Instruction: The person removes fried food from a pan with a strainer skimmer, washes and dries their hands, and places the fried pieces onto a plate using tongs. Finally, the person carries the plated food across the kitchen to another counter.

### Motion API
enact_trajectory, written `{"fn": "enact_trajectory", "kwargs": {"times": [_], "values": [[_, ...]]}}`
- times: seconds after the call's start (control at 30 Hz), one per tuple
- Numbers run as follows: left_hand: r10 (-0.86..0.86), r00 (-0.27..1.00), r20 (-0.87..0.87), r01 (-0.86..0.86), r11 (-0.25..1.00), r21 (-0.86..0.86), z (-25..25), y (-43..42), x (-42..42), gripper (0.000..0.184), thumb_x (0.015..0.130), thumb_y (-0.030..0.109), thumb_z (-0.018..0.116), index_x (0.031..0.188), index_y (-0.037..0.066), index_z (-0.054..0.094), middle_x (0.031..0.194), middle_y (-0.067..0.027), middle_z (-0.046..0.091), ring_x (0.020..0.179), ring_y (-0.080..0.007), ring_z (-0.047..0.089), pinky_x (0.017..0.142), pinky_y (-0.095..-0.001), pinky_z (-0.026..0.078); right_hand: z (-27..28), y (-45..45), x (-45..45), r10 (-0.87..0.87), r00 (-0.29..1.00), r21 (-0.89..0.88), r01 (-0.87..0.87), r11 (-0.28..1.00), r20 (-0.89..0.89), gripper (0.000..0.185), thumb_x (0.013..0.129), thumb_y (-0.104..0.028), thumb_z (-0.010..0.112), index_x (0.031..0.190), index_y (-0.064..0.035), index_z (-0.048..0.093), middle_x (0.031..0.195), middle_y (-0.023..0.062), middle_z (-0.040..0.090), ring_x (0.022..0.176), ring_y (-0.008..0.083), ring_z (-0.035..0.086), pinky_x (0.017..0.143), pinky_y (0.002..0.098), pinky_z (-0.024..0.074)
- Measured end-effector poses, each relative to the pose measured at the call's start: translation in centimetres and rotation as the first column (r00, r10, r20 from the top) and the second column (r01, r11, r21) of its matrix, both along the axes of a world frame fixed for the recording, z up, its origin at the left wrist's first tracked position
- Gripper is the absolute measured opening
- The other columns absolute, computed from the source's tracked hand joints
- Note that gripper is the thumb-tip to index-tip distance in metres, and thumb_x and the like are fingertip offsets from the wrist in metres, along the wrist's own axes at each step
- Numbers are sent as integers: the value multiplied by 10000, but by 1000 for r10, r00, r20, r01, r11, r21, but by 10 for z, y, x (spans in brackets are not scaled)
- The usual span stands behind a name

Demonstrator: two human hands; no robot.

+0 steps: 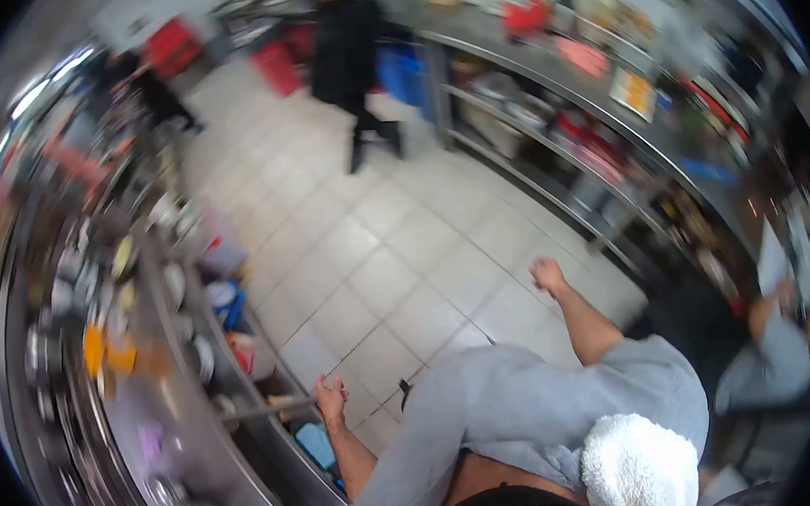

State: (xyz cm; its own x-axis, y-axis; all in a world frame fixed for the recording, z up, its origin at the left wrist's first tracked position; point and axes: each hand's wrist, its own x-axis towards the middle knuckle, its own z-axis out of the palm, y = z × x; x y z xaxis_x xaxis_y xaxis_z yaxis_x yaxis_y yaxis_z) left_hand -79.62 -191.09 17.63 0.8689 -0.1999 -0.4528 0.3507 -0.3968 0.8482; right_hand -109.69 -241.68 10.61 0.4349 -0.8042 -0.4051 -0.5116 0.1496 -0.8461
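Both of my forearms are bare below grey sleeves. My left hand (333, 398) is beside the edge of the left steel counter's lower shelf, empty, with its fingers loosely bent and apart. Farther forward, over the tiled floor (406, 262), my right hand (548, 275) is curled closed, with nothing visible in it; it is slightly blurred. A white towel (641, 467) lies over the grey clothing at the bottom right.
Steel counters line the left (175, 414) and right (542, 61), with items on top and on shelves below. A person in black (346, 53) stands ahead, another (159, 92) at the far left. A co-worker's grey sleeve (766, 372) and hands are at the right edge.
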Motion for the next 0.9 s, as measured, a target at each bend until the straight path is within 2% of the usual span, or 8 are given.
{"fn": "enact_trajectory", "kwargs": {"times": [0.17, 0.2, 0.23, 0.43, 0.47, 0.53, 0.77, 0.9], "values": [[-333, 792, -511, 481, 856, 188, -174, -37, 10, 352, 848, 265, 557, 1091, 13, 524, 693, -127, 595, 576, -235, 591, 459, -335, 459, 78, -24, -42, -523, 842, 214, 491, 844, 131, 319, 787, -81, 570, 1082, -7, 475, 687, 58, 534, 508, 130, 520, 422, 263, 440], [-831, 402, -384, 905, 296, 306, -161, -64, 14, 341, 844, 304, 549, 1029, 19, 568, 760, -144, 616, 683, -268, 604, 561, -356, 475, 83, -33, -52, -578, 806, 218, 546, 809, 126, 319, 787, -81, 570, 1082, -7, 475, 687, 58, 534, 508, 130, 520, 422, 263, 440], [-978, -127, -167, 777, -202, 596, -168, -78, 21, 350, 840, 343, 540, 968, 25, 611, 826, -161, 638, 791, -301, 617, 663, -378, 491, 90, -41, -61, -621, 767, 222, 585, 780, 159, 326, 788, -78, 567, 1089, -2, 468, 690, 55, 532, 517, 131, 526, 427, 264, 444], [-819, -574, -24, 592, -435, 678, -182, -267, 110, 282, 863, 299, 505, 929, 41, 601, 836, -110, 632, 723, -204, 607, 618, -339, 486, 113, -119, -94, -781, 540, 226, 756, 614, 314, 330, 799, -64, 556, 1103, 11, 451, 715, 52, 532, 534, 127, 538, 435, 261, 455], [-963, -250, -102, 829, -268, 490, -185, -307, 123, 256, 877, 268, 486, 955, 42, 576, 801, -89, 615, 658, -176, 584, 550, -304, 461, 116, -131, -93, -781, 517, 223, 764, 605, 350, 325, 804, -58, 550, 1105, 13, 450, 727, 53, 535, 534, 125, 538, 434, 258, 455], [-782, 567, -260, 815, 579, 33, -105, -425, 114, 209, 905, 206, 446, 1008, 44, 527, 731, -47, 583, 530, -121, 537, 415, -235, 410, 123, -153, -91, -815, 469, 217, 804, 553, 340, 323, 806, -51, 547, 1107, 13, 448, 738, 55, 538, 534, 124, 540, 431, 256, 455], [-956, 127, 266, 989, 103, -102, 37, -767, 48, 278, 902, 167, 473, 1111, -15, 487, 694, -19, 511, 559, -89, 471, 499, -223, 415, 147, -245, -88, -869, 374, 188, 875, 446, 324, 291, 808, -34, 535, 1086, 16, 462, 773, 78, 560, 542, 129, 551, 413, 254, 443], [-963, -1, 270, 975, -61, -214, 102, -862, -53, 296, 864, 84, 513, 1138, -19, 469, 776, -14, 525, 658, -97, 522, 567, -216, 439, 154, -298, -105, -846, 393, 159, 868, 471, 360, 311, 808, -38, 535, 1103, 19, 456, 774, 80, 563, 555, 134, 555, 431, 251, 451]]}}
